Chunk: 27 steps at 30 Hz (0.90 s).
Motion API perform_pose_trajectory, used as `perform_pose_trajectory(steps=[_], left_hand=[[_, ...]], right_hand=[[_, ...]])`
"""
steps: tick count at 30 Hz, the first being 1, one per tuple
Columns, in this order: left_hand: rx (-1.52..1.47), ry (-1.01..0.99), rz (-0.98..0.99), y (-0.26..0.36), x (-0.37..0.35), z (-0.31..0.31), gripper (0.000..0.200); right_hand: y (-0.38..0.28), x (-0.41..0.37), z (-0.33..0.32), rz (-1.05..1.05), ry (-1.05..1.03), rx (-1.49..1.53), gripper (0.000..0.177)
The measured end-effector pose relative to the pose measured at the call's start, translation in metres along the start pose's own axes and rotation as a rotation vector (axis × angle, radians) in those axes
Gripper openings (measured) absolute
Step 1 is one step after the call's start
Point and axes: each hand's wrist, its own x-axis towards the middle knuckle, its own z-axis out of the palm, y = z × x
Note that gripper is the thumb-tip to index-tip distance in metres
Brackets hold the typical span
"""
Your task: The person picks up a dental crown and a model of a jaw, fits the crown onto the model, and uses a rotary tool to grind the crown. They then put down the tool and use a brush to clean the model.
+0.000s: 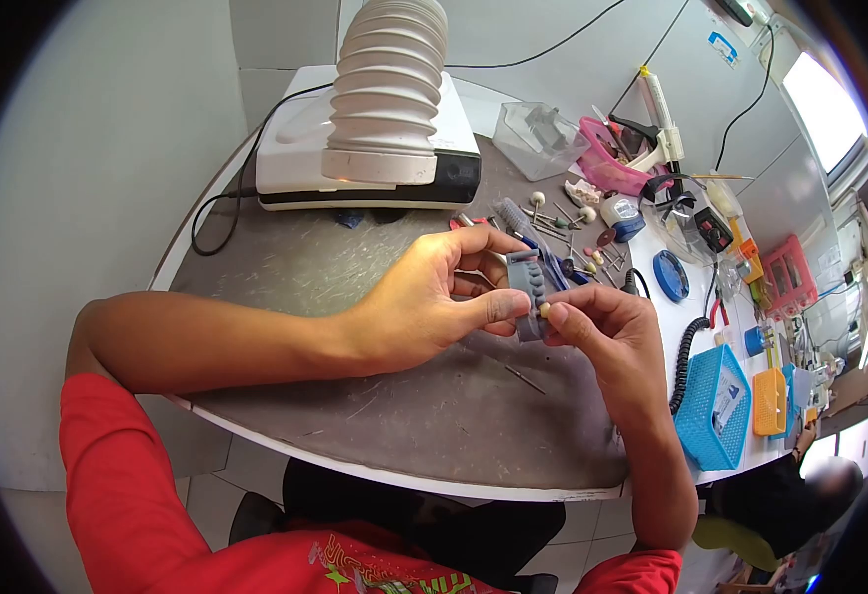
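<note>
A grey dental model with a row of teeth is held upright over the bench by my left hand, its thumb and fingers closed around the side. My right hand pinches a small cream-coloured dental crown between thumb and forefinger. The crown is right at the model's row of teeth, near its lower end. Both hands meet there, and the right fingertips partly cover the model's edge. Below the hands, a thin metal bur lies on the grey bench top.
A white ribbed hose hangs in front of a white machine. Several polishing burs, a clear container and a pink basket are behind the hands. On the right are a coiled cord, a blue basket and a seated person.
</note>
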Motion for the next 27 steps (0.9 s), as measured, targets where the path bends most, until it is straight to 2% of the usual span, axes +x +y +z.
perform_pose_trajectory(steps=[15,27], left_hand=[[0.017,-0.005,0.005,-0.0008,0.0003,-0.0001,0.044],[-0.001,-0.010,0.012,-0.0020,0.0003,-0.0002,0.044]], right_hand=[[0.0009,0.0027,-0.0018,0.015,-0.012,0.073,0.020],[0.0005,0.0014,-0.0015,0.019,-0.019,0.011,0.018]])
